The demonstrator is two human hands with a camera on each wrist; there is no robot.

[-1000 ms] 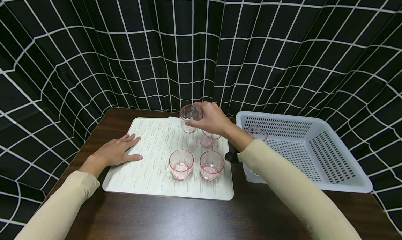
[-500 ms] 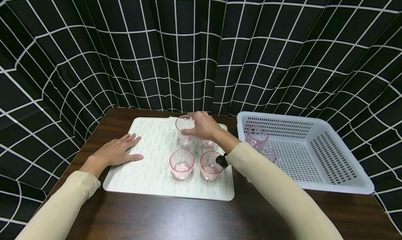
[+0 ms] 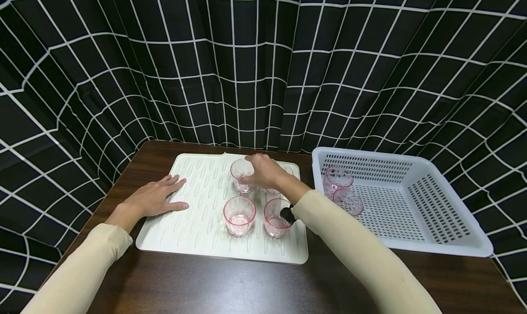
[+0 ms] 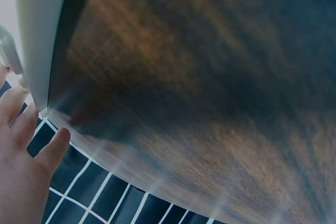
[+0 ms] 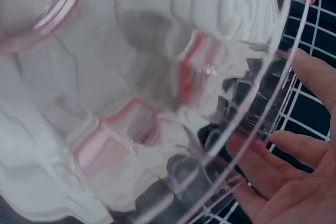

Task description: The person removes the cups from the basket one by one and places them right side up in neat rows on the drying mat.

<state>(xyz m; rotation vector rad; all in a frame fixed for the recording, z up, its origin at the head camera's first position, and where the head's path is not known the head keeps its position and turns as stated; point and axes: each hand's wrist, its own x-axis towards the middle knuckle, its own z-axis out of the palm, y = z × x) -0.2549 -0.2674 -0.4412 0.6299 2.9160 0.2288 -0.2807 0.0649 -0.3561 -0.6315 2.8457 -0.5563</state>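
My right hand grips a clear pink-tinted drinking glass by its side, thumb at the near side. This glass stands upright, close over the back of a white ridged drying mat. Another glass is mostly hidden under my right hand and wrist. Nearer to me, two more glasses stand upright side by side on the mat. In the right wrist view a large clear rim crosses before my right hand. My left hand lies flat on the mat's left edge, fingers spread.
To the right, a pale blue perforated plastic basket holds two pink-tinted glasses at its left end. The dark wood table runs under everything. A black curtain with white grid lines hangs close behind.
My right hand has brought the glass down and slightly left, from above the mat to its back row. The left hand stays in place.
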